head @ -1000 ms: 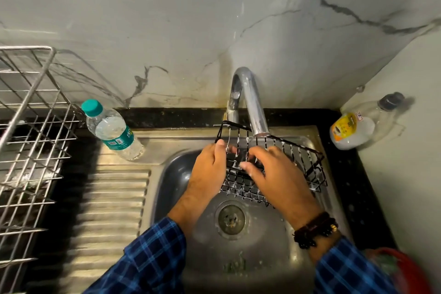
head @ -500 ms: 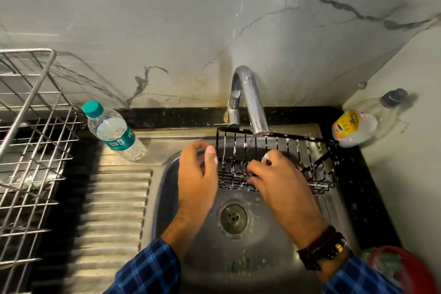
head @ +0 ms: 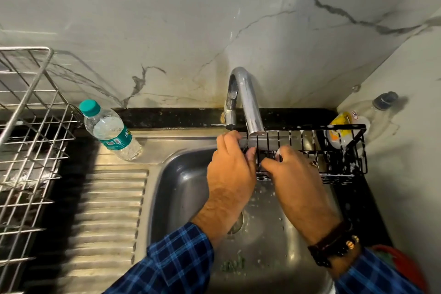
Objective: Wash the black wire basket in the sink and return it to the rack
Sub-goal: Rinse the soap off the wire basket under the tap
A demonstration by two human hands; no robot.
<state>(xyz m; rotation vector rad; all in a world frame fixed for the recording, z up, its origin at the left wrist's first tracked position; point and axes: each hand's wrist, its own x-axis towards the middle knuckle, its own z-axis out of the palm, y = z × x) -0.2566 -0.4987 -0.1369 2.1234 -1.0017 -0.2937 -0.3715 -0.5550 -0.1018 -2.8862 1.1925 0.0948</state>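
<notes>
where your blue checked sleeves (head: pixel 176 260) come in at the near edge, your left hand (head: pixel 230 174) and right hand (head: pixel 296 181) reach over the steel sink (head: pixel 181 186), each with fingers curled round the wires at the left end of the black wire basket (head: pixel 338 174). you hold it, flecked with white suds, above the far right of the basin, its far rim just under the tap (head: pixel 248 102) spout. farther off, a water bottle (head: pixel 109 130) stands left beside the wire rack (head: pixel 31 126), and a soap bottle (head: pixel 340 122) lies behind the basket.
</notes>
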